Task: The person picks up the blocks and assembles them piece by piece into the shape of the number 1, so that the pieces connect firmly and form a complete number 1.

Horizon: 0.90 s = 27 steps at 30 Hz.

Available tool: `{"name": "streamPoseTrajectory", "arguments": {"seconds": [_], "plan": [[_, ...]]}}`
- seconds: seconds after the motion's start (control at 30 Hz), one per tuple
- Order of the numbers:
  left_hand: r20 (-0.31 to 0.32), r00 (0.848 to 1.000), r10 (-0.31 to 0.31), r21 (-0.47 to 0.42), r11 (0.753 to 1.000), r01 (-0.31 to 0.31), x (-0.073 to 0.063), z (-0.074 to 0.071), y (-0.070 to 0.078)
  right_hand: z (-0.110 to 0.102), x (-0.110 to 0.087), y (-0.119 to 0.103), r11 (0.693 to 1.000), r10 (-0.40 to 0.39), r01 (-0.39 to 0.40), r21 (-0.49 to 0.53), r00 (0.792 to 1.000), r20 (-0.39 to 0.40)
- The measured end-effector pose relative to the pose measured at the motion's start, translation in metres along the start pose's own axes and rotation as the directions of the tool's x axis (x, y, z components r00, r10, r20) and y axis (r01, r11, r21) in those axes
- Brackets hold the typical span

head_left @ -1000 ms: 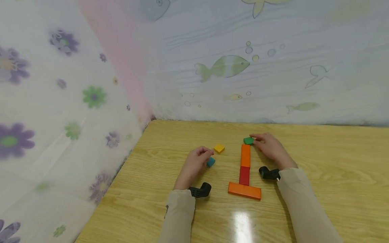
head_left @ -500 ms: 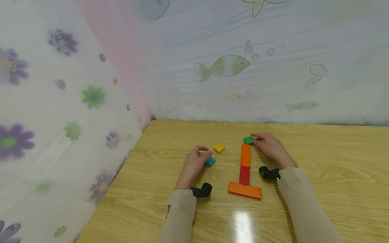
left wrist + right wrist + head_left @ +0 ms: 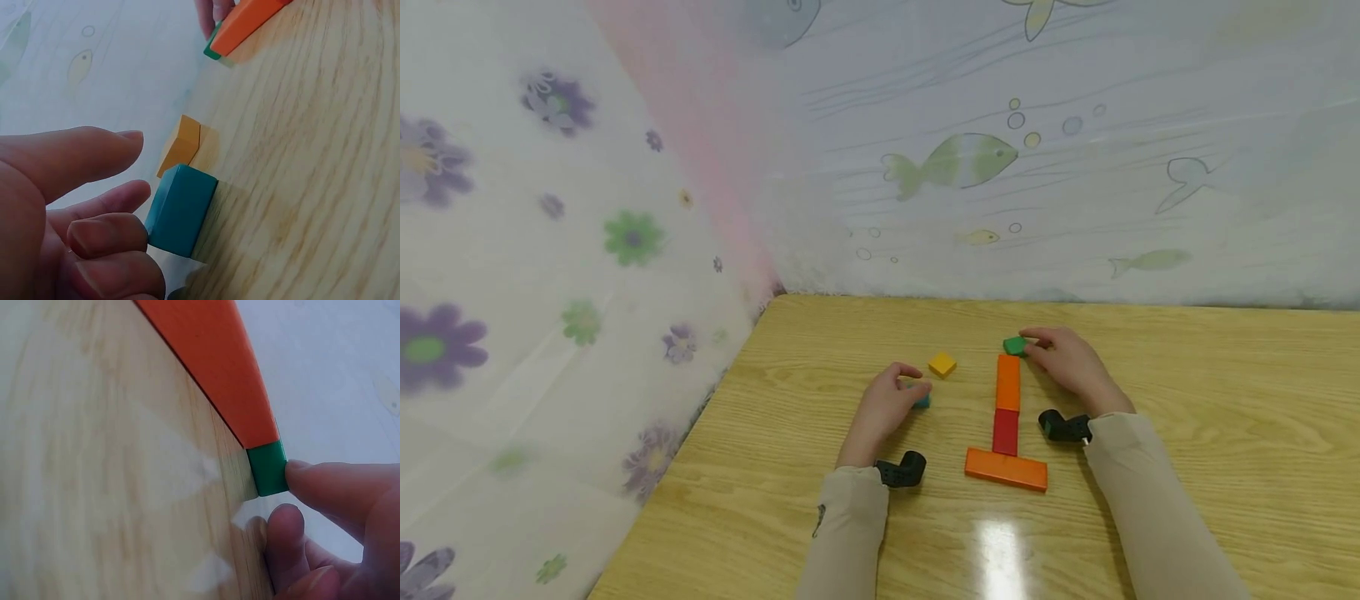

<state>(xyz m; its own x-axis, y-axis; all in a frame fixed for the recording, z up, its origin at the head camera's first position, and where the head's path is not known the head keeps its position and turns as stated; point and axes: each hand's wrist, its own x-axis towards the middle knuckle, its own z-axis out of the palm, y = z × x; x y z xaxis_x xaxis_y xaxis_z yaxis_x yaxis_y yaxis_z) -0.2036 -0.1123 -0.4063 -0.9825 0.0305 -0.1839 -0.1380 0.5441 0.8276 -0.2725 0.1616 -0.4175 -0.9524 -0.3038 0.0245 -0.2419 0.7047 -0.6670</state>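
Observation:
In the head view a blue block (image 3: 922,401) lies partly hidden by the thumb of my left hand (image 3: 883,407). The left wrist view has this blue block (image 3: 182,211) against the bent fingertips, while the thumb stays apart from it. On the far right, my right hand (image 3: 1067,362) is at a small green block (image 3: 1014,346); in the right wrist view its thumb touches the green block (image 3: 269,469) and the other fingers sit lower, apart from it. That green block adjoins the far end of an upright-running orange block (image 3: 1008,382).
A red block (image 3: 1005,432) continues the line towards me, ending at a crosswise orange block (image 3: 1006,469). Left of the line lies a yellow block (image 3: 942,364). Patterned walls border the wooden table (image 3: 737,517) at its back and left.
My left hand has shifted slightly right, and its thumb now covers more of the blue block. The right hand stays at the green block with little movement.

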Motion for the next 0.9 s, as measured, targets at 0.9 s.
{"name": "streamPoseTrajectory", "arguments": {"seconds": [0.9], "plan": [[-0.022, 1.000, 0.018, 0.177, 0.984, -0.014, 0.0019, 0.0034, -0.0021, 0.0002, -0.0010, -0.0012, 1.000, 0.007, -0.007, -0.001, 1.000, -0.003]]}}
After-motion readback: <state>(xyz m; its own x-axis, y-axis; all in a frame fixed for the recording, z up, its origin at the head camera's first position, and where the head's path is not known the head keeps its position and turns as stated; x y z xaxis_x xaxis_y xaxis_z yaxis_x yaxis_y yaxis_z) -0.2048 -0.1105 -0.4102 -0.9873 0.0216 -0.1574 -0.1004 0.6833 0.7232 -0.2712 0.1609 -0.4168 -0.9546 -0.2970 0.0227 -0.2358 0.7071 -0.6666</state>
